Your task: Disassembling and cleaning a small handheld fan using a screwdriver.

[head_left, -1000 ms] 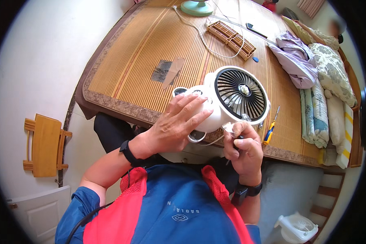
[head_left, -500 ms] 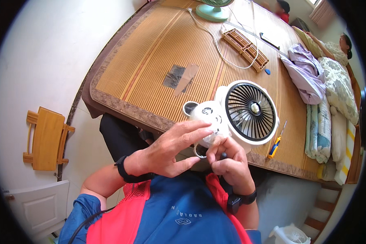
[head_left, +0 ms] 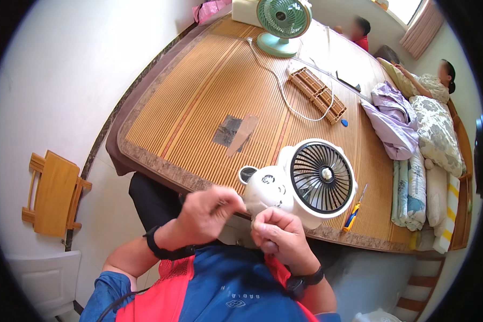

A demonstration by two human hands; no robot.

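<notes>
A white fan (head_left: 300,204) with a black radial grille lies face up near the bed's front edge, its round animal-face part (head_left: 265,188) pointing toward me, with a dark-centred ear. My left hand (head_left: 212,212) is raised just left of that face, fingers curled together; what they hold, if anything, is unclear. My right hand (head_left: 279,239) is pinched just below the face, on something small that I cannot make out. A yellow and blue screwdriver (head_left: 353,217) lies right of the fan.
The bed mat (head_left: 172,134) holds a green fan (head_left: 276,45), brown louvred panel (head_left: 316,94), cables and tape patches (head_left: 231,131). Folded bedding (head_left: 389,118) lines the right. Two people (head_left: 440,83) are at the far side. A wooden chair (head_left: 59,193) stands left.
My left hand has lifted off the white fan's face and moved down and left, its fingers curling. My right hand has shifted down and left. The view has tilted, showing more of the green fan.
</notes>
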